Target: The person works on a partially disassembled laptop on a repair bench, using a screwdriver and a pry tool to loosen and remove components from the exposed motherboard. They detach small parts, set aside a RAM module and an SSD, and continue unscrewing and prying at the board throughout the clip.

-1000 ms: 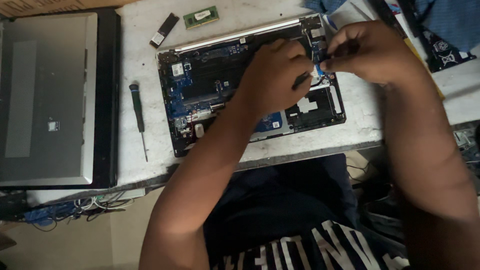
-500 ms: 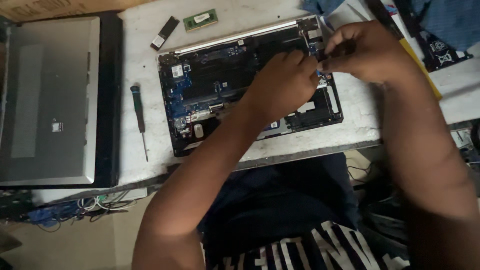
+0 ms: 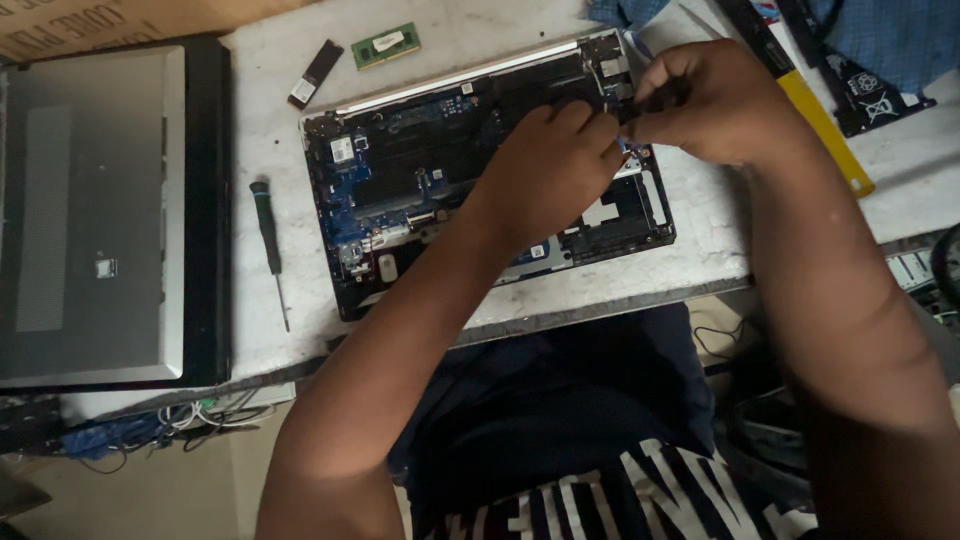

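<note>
Opened laptop [image 3: 440, 180], base cover off, lies near the bench [image 3: 700, 240] edge for reach; left hand [image 3: 550, 165] and right hand [image 3: 720, 105] meet at its far right corner, fingertips pinching a small dark part. Screwdriver [image 3: 270, 245] rests alongside; memory module [image 3: 385, 45] beyond.

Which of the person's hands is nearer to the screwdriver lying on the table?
Left. The left hand is over the middle of the open laptop, right of the screwdriver; the right hand is farther right.
</note>
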Tool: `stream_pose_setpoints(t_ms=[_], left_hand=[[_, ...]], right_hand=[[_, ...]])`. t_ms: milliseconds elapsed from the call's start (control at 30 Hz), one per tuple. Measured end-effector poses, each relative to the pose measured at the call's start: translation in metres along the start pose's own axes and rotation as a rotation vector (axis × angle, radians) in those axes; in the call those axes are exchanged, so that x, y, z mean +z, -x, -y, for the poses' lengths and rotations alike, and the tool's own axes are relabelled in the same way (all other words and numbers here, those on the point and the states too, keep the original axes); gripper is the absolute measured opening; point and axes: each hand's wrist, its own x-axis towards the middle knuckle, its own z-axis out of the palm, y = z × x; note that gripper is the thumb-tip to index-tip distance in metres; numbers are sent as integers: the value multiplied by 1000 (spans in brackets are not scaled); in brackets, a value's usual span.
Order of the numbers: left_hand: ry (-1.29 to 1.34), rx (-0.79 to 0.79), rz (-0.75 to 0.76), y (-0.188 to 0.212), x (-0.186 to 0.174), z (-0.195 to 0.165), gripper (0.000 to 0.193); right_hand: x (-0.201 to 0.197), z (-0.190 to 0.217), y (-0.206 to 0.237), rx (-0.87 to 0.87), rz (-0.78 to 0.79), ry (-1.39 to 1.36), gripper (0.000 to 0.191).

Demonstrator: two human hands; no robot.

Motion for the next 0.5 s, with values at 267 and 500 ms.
stream_pose_setpoints(t_ms=[267, 500], left_hand=[[36, -7, -33, 6, 4, 2, 14], [144, -49, -152, 10, 2, 4, 12]], right_hand=[[13, 14, 6, -23, -101, 48, 24], [10, 19, 9, -45, -66, 47, 25]])
